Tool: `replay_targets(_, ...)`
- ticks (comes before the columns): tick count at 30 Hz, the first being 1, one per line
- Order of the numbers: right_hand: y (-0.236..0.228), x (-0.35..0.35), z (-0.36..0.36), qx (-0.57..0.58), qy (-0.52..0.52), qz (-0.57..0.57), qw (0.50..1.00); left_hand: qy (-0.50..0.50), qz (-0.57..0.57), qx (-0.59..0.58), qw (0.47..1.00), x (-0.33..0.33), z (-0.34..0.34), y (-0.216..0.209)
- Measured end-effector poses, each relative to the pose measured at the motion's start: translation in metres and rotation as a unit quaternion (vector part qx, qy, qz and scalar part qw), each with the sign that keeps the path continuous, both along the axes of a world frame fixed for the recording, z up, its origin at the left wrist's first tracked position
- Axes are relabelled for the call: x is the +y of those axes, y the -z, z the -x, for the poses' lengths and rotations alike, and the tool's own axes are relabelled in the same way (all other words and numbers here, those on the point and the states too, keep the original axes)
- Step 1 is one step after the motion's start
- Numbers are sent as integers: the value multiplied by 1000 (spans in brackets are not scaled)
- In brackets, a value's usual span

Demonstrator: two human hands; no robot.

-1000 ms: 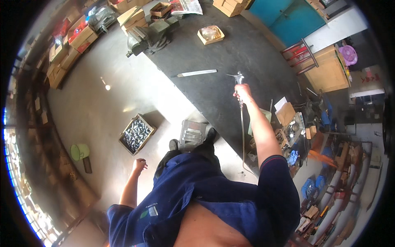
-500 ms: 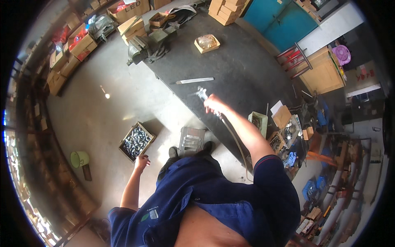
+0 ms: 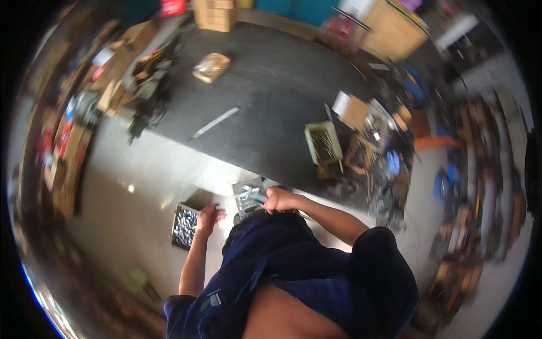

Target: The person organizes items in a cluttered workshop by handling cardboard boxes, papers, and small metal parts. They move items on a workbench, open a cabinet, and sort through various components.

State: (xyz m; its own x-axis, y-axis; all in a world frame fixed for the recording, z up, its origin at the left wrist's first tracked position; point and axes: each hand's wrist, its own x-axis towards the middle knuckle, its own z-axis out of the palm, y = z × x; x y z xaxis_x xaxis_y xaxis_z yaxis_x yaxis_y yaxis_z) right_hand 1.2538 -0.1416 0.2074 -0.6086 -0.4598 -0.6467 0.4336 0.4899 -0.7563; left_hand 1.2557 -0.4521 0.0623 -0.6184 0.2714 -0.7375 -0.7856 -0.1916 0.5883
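The air gun (image 3: 258, 196), silvery and blurred, is out in front of the worker's body, its head over the grey case (image 3: 237, 187) on the floor by the feet; I can't tell whether the two touch. The right hand (image 3: 280, 199) is closed around the gun's grip, coming in from about three o'clock.

Taking the gun as the middle of the dial, the left hand (image 3: 209, 219) is at eight o'clock, fingers loosely bent and partly spread, with nothing I can see in them. It hangs at the edge of a box of small metal parts (image 3: 185, 227); whether it touches the box, I can't say.

At eleven o'clock, on the dark counter (image 3: 271, 96), a slim pale blade-like tool (image 3: 216, 122) lies slantwise. Beyond it, between eleven and twelve, is a shallow tray (image 3: 212, 68) with something shiny in it, and farther off a stack of cardboard boxes (image 3: 214, 15).

At two o'clock on the counter is a pale green bin (image 3: 323, 144) of thin metal pieces, with an open carton (image 3: 353, 110) just past it. Well off at eight o'clock, a greenish bucket (image 3: 135, 278) blurs on the floor.
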Motion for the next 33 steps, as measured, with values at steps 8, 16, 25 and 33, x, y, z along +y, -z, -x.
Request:
replay_targets(8,-16,17,-151,49,295,-22,954,286,-68,14,956,81,45,-24)
replay_targets(16,25,162,-357,329,623,-104,702,498,128,56,856,90,-17,29)
replay_targets(25,84,458,-509,179,800,-406,405,350,294,45,888,40,-49,52)
replay_targets(33,158,555,-505,259,879,-302,262,462,300,214,807,100,-119,-26)
